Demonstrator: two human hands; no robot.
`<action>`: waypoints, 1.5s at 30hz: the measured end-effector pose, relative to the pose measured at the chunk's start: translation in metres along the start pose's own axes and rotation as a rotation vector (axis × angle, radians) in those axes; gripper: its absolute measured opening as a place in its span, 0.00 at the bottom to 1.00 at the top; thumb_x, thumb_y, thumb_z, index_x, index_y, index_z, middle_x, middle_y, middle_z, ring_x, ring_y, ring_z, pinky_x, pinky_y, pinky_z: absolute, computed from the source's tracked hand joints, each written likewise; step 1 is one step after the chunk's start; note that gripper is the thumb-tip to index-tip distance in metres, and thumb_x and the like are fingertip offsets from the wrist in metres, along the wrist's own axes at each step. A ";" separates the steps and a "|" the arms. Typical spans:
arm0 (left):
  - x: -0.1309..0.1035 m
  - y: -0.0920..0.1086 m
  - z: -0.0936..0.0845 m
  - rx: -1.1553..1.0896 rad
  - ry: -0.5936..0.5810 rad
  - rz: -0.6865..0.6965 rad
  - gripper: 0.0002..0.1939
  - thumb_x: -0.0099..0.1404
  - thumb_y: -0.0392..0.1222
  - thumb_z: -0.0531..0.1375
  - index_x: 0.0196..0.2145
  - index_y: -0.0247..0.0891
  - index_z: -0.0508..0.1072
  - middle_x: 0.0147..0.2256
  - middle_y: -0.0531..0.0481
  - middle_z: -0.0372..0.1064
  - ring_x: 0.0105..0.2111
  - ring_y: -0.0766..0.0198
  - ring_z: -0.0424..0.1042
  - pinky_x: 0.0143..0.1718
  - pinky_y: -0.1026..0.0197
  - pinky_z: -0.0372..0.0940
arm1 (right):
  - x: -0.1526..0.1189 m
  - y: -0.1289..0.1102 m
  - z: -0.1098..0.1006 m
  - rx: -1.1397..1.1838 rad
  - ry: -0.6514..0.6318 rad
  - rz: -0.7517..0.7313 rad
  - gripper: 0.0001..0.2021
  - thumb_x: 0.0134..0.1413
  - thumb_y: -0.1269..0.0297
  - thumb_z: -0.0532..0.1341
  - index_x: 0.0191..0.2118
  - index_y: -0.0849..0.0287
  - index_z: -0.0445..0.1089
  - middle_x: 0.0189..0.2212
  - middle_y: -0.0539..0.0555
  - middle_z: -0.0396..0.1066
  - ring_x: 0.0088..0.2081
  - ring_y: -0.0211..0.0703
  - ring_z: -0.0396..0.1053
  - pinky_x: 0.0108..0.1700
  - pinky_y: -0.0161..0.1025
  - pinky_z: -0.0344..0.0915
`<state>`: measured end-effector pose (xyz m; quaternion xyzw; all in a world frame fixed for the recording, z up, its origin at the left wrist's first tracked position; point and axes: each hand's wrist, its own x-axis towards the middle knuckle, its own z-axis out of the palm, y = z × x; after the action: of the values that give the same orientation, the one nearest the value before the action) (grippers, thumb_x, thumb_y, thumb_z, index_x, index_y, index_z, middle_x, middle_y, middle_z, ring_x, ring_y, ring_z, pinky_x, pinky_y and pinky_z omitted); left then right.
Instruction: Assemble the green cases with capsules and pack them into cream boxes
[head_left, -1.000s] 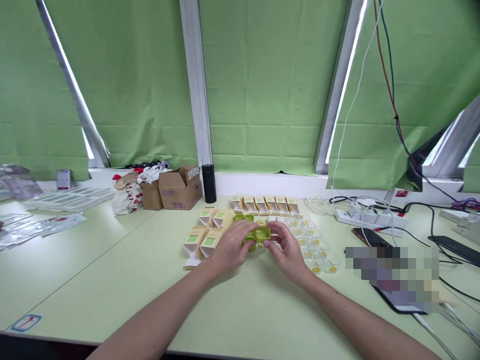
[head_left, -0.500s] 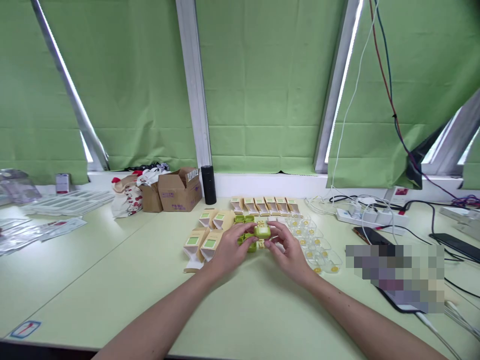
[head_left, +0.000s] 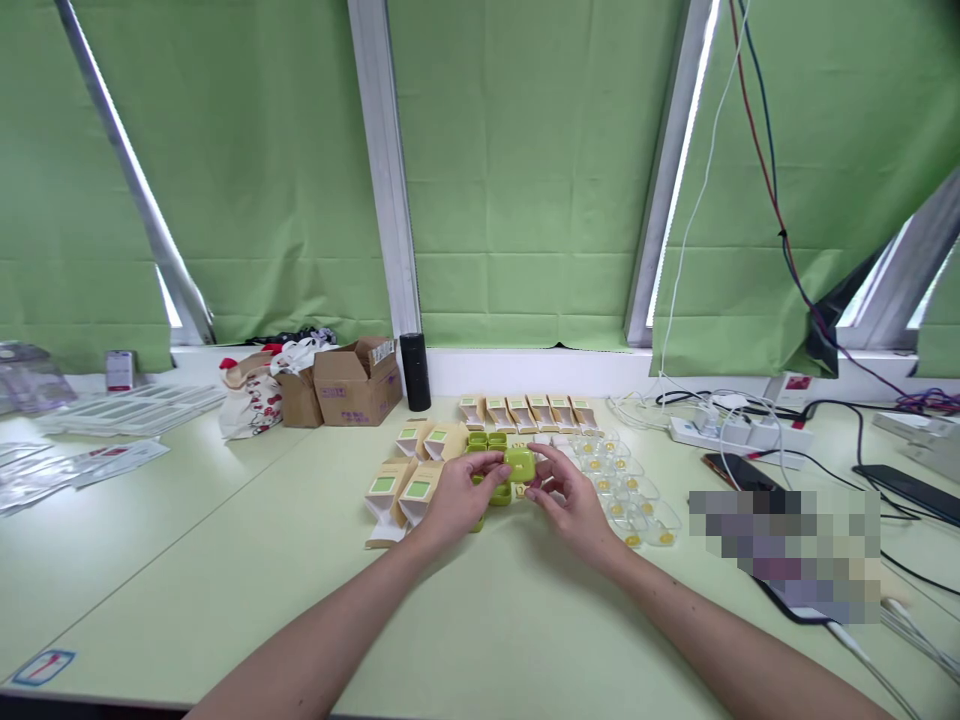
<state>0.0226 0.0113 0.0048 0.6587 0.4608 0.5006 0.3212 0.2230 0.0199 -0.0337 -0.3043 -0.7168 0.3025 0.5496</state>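
A small green rounded case (head_left: 519,464) is held up above the table between my two hands. The fingers and thumb of my left hand (head_left: 463,492) close on its left side. Fingertips of my right hand (head_left: 568,497) grip its right edge, with the thumb just below. The case's flat face is turned toward me and bears a small light mark in the middle. Behind and below it lie several more green cases (head_left: 496,440), partly hidden by my left hand. Small pale yellow pieces (head_left: 520,491) show under the held case.
To the left stand open cardboard packages (head_left: 384,487) with green squares; more packages (head_left: 525,412) line the back. Clear plastic trays (head_left: 632,487) with yellow dots lie right of my hands. Farther out are a cardboard box (head_left: 356,385), black cylinder (head_left: 415,372), power strip (head_left: 739,438), cables and phone (head_left: 750,475).
The green case has tilted, so its flat face now shows toward me instead of its upper edge. Both hands stay on it, nearly in place. The view has shifted slightly.
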 end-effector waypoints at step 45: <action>-0.010 -0.006 -0.006 0.737 -0.093 0.768 0.27 0.71 0.25 0.58 0.63 0.48 0.70 0.59 0.42 0.69 0.61 0.47 0.62 0.60 0.42 0.68 | 0.002 0.002 0.009 0.395 0.019 0.157 0.21 0.54 0.52 0.75 0.49 0.52 0.72 0.44 0.56 0.76 0.44 0.50 0.75 0.35 0.40 0.75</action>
<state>0.0149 0.0038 -0.0024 0.8706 0.3171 0.3573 -0.1177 0.2136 0.0216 -0.0357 -0.2483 -0.6125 0.4762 0.5800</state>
